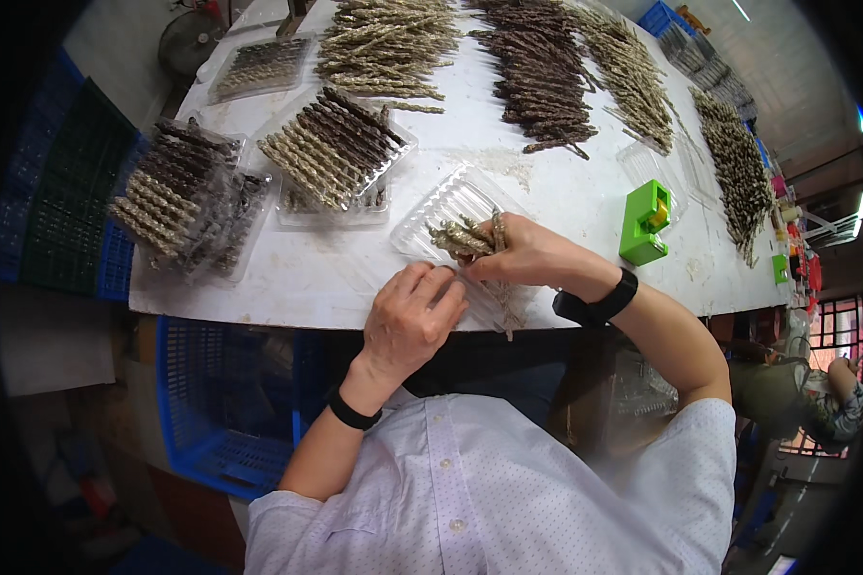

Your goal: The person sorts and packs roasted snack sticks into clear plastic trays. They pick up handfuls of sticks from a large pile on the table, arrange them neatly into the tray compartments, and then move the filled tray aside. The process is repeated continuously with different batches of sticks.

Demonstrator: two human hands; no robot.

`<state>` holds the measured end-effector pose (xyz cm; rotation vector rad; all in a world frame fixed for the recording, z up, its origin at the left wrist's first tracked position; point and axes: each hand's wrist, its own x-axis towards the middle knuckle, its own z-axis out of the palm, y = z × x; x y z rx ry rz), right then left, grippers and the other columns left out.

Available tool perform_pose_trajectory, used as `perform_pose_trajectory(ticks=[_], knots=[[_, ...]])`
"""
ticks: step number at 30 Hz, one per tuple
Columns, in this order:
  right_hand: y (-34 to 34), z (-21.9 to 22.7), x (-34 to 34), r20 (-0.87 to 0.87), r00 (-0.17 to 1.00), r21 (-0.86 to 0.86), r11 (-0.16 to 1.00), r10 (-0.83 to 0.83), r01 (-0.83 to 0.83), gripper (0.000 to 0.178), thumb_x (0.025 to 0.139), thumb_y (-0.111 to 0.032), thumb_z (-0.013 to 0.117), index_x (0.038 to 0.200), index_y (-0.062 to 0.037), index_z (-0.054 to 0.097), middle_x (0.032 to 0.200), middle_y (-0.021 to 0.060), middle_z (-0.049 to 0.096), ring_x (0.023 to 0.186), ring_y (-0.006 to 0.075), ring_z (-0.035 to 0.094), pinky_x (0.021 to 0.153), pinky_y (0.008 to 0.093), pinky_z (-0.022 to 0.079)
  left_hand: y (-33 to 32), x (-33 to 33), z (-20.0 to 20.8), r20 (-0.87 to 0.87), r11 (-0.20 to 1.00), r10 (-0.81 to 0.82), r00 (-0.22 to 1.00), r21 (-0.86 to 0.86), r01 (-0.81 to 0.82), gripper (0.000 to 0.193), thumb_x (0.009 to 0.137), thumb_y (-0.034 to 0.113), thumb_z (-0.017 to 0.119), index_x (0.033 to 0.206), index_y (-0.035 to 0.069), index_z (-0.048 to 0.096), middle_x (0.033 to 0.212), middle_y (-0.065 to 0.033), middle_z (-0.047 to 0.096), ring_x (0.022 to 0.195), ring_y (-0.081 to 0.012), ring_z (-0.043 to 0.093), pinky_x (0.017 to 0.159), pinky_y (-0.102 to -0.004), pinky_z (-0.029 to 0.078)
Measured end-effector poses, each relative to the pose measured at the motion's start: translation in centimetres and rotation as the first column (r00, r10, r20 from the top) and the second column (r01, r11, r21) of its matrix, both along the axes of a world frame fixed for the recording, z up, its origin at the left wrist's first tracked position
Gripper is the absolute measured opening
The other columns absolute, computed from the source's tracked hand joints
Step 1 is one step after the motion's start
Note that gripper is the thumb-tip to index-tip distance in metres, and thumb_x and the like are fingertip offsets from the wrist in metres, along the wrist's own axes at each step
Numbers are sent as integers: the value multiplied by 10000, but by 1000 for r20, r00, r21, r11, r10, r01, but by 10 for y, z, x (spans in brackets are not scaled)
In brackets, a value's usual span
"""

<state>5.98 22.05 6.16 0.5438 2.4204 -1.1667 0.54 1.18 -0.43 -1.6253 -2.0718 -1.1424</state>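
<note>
My right hand (525, 251) is closed around a bunch of pale gold twisted sticks (467, 240). The bunch lies over an open clear plastic tray (430, 204) with moulded grooves, near the table's front edge. Beside it, my left hand (415, 314) has its fingers curled in at the tray's near side, close to the right fingertips. Whatever those fingers pinch, if anything, is hidden. To the left, a clear tray of gold and dark brown twisted sticks (338, 144) rests on another filled tray.
More filled trays (177, 196) are stacked at the table's left edge. Loose gold sticks (388, 48), dark brown sticks (537, 77) and further piles cover the far side. A green tape dispenser (645, 225) stands at right. Below the table is a blue crate (225, 402).
</note>
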Motion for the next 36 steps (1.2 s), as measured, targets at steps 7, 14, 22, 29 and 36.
perform_pose_trajectory(ticks=[7,14,22,29,36], knots=[[-11,3,-16,66,996,83,995,54,-60,501,744,-300,781,959,138,664,848,265,704,826,321,710,739,389,541,1,0,-7,-16,999,11,1000,49,-11,286,675,55,799,938,35,690,1005,-64,639,902,-255,637,755,-360,560],[-14,19,-27,102,988,41,992,118,-123,400,757,-270,785,857,103,681,704,138,660,660,193,616,602,362,487,0,0,-9,-15,997,5,1000,83,-4,266,688,35,787,932,22,684,997,-75,645,899,-262,643,754,-361,564],[-14,20,-34,115,985,79,987,127,-137,450,759,-300,783,857,124,669,711,130,651,683,164,591,610,361,476,1,-2,-6,-14,998,-26,1000,53,26,119,737,50,737,803,18,643,950,-90,638,947,-256,638,822,-352,572],[-6,15,-31,98,976,39,979,195,-200,343,751,-250,767,864,68,705,687,100,650,640,155,577,587,358,465,3,-2,-5,-2,998,-40,999,57,40,95,731,33,695,754,19,604,940,-103,644,971,-266,640,897,-394,554],[-12,19,-44,127,969,69,972,213,-223,388,736,-256,757,871,102,693,750,170,690,711,223,656,665,371,502,2,1,0,31,996,92,995,-10,-92,277,715,56,775,955,19,641,1120,-134,600,1090,-335,573,984,-444,500]])
